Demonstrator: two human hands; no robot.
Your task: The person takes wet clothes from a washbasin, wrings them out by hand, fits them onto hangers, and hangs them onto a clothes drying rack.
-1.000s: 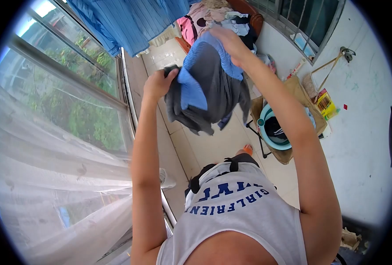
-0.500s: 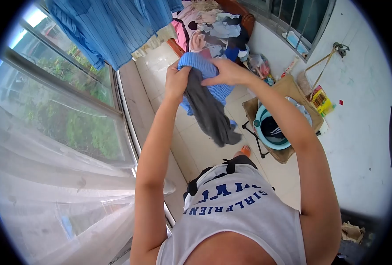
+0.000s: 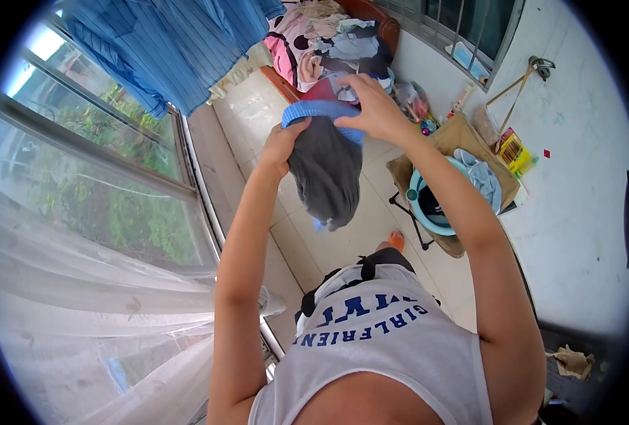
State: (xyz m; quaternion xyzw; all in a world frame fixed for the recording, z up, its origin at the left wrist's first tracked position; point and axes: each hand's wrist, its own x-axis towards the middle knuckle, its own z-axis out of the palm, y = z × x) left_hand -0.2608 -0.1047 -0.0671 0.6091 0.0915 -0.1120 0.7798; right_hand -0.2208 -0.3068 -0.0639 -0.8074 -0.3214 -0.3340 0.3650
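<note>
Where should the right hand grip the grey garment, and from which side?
Likely the right end of its blue band, coming from the right: the left hand grips the other end, and the grey garment hangs limp below.

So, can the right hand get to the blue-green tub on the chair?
Probably yes. The right hand is spread open by the grey garment, which the left hand holds, and nothing seems to block the way down to the blue-green tub on the tan chair.
</note>
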